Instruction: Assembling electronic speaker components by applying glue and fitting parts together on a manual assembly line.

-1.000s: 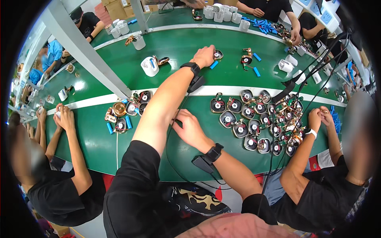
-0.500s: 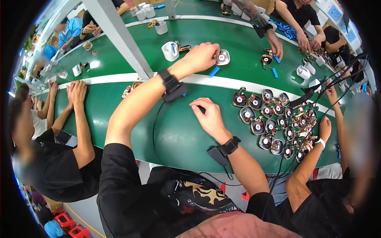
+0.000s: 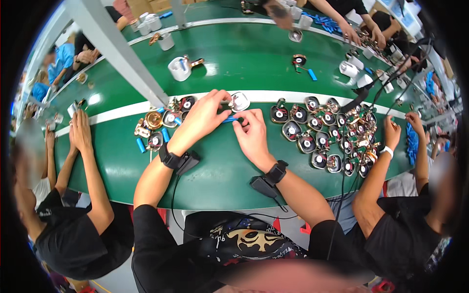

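Note:
My left hand (image 3: 209, 117) curls its fingers at the edge of a silver-rimmed speaker unit (image 3: 240, 102), above the white strip of the table. Just below that unit, a blue cylindrical battery (image 3: 227, 119) lies across between my two hands. My right hand (image 3: 251, 133) pinches the battery's right end with thumb and fingers. Part of the battery is covered by my left thumb. Left of my left forearm sits a small group of speaker units (image 3: 155, 140) with blue batteries and a copper-coloured ring (image 3: 153, 119).
Many speaker units (image 3: 307, 143) are spread on the green table at right. A grey post (image 3: 122, 53) rises at left. White cups (image 3: 180, 70) stand on the far belt. Black cables (image 3: 343, 190) hang at right. Co-workers' hands (image 3: 82, 132) rest at left; others work at right.
My left hand has drawn back from the far belt with the speaker unit and battery. My right hand has moved up and closed on the battery. The view has shifted.

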The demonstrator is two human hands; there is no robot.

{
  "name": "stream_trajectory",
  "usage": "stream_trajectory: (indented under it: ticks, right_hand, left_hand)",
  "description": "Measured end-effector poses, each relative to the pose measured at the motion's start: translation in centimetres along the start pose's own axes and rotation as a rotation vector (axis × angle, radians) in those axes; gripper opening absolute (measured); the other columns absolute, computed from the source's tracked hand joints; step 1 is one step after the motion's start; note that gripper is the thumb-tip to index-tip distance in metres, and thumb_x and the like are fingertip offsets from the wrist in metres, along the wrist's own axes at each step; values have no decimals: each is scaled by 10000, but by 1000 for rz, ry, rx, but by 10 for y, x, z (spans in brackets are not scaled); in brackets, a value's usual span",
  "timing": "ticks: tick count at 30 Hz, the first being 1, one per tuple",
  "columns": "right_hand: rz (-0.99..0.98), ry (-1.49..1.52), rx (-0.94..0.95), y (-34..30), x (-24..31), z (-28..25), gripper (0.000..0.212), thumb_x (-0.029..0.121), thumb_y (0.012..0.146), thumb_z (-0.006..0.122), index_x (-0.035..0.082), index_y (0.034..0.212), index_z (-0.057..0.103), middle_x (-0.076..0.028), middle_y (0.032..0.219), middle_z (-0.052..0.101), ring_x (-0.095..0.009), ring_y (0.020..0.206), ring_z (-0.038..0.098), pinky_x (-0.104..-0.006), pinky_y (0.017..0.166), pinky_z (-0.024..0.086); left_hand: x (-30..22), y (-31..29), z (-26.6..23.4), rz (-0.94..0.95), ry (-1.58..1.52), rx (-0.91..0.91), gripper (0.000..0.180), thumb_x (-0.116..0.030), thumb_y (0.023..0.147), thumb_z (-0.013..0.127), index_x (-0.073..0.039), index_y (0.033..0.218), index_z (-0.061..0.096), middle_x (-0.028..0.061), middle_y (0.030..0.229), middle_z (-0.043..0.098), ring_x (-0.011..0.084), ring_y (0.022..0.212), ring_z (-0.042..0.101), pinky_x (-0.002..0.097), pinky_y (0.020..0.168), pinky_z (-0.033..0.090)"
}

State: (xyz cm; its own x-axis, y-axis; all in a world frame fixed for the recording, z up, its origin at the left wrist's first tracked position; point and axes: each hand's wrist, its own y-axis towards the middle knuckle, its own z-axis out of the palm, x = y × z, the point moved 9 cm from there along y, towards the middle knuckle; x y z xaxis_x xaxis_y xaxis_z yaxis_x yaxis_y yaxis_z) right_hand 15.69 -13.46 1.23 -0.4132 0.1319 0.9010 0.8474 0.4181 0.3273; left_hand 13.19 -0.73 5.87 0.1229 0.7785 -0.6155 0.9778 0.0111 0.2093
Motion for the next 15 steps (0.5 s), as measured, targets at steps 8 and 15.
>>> stream_trajectory:
  ticks: [8,15]
  right_hand:
    - [-57,-99,49,4,-1,-3,181,7,824,664,-3,1004,643,-92,959,564,-156,716,587,-266,587,511]
    - [-94,-90,137,4,2,3,179,19,829,657,-18,1003,644,-104,972,597,-173,697,617,-271,569,507]
  left_hand:
    - [-10,-10,17,-5,275,128,681,-155,757,743,-88,1338,394,197,1069,623,387,973,631,446,805,523]
    - [-12,-13,18,42,358,93,886,-117,710,778,-72,1442,281,239,1073,624,405,979,625,460,821,519]
